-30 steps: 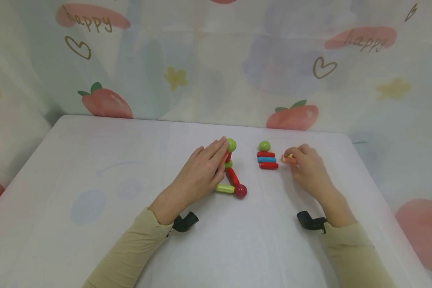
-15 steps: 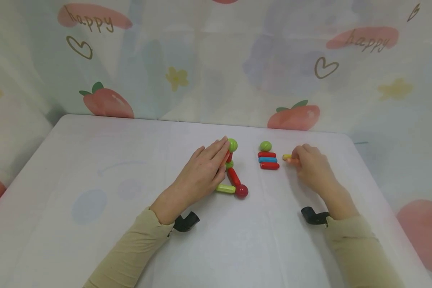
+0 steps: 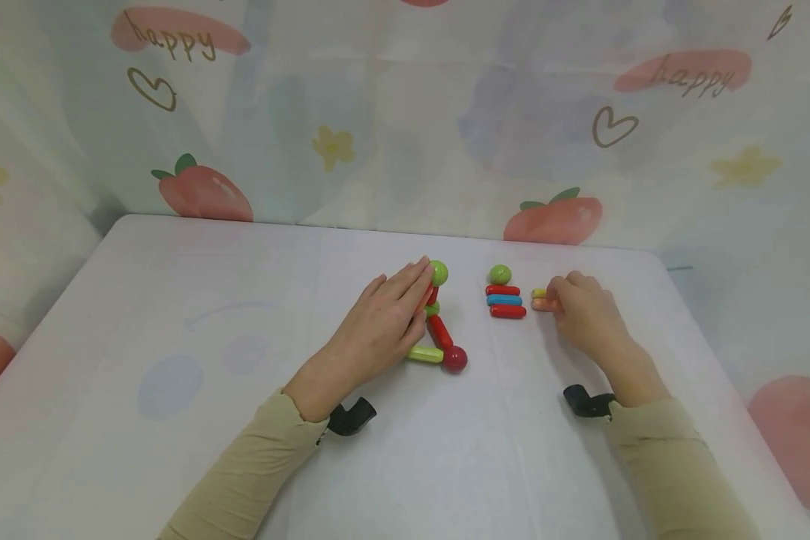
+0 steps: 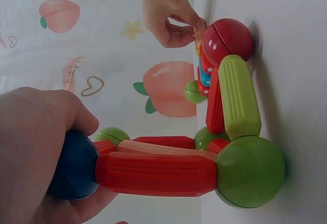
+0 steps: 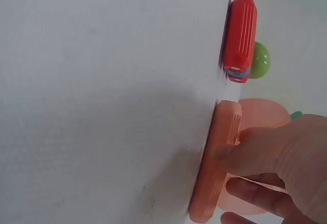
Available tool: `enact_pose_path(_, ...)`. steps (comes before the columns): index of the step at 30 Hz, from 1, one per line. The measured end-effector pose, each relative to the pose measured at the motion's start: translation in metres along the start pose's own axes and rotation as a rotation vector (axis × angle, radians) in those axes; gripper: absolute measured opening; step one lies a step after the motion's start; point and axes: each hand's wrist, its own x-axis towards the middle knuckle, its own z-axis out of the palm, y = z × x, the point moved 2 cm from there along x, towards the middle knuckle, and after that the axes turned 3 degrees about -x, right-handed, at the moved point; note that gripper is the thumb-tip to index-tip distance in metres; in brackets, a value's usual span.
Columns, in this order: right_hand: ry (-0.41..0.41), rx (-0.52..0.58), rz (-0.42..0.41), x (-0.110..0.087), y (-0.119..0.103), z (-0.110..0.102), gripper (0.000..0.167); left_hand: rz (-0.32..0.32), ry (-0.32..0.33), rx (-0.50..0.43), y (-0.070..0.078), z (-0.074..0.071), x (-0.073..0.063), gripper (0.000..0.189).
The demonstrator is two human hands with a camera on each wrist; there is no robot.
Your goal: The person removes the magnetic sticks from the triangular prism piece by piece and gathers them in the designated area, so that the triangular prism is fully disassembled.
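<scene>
My left hand (image 3: 367, 326) grips a dark blue ball (image 4: 74, 167) at the top of a toy structure of balls and ribbed rods. From that ball a thick red rod (image 4: 156, 174) runs to a large green ball (image 4: 250, 171) on the table. A lime-green rod (image 3: 425, 354) links onward to a red ball (image 3: 455, 358). To the right, my right hand (image 3: 587, 311) pinches an orange rod (image 5: 214, 163) at the tabletop, thumb on its near side. A yellow rod (image 3: 538, 293) lies just behind it, partly hidden by the fingers.
Left of the right hand, two red rods (image 3: 508, 311) and a blue rod (image 3: 504, 300) lie in a row. A loose green ball (image 3: 500, 274) sits behind them. A printed cloth (image 3: 405, 135) hangs along the back edge of the white table (image 3: 209, 442).
My right hand has brought the orange rod down level beside the yellow rod, shifting slightly. The left hand keeps its hold on the structure.
</scene>
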Motion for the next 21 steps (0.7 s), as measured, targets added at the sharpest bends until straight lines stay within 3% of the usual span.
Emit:
enact_pose_path(4,0.013,0.013,0.004,-0.002,-0.002,-0.002,0.021,0.002,0.000,-0.002,0.001,0.000,0.000,0.060)
enact_pose_path(8,0.089,0.085,-0.011,-0.008,-0.012,-0.009,0.021,-0.001,0.008,-0.008,0.001,-0.001,0.000,0.059)
enact_pose_path(12,0.152,0.191,-0.034,-0.014,-0.032,-0.019,0.018,-0.003,0.003,-0.012,0.000,-0.001,0.000,0.059)
enact_pose_path(17,0.137,0.309,-0.037,-0.018,-0.061,-0.032,0.019,-0.006,0.001,-0.020,-0.001,-0.001,-0.001,0.059)
enact_pose_path(21,0.159,0.387,-0.099,-0.022,-0.080,-0.036,0.017,0.005,0.003,-0.048,0.000,0.000,0.000,0.060)
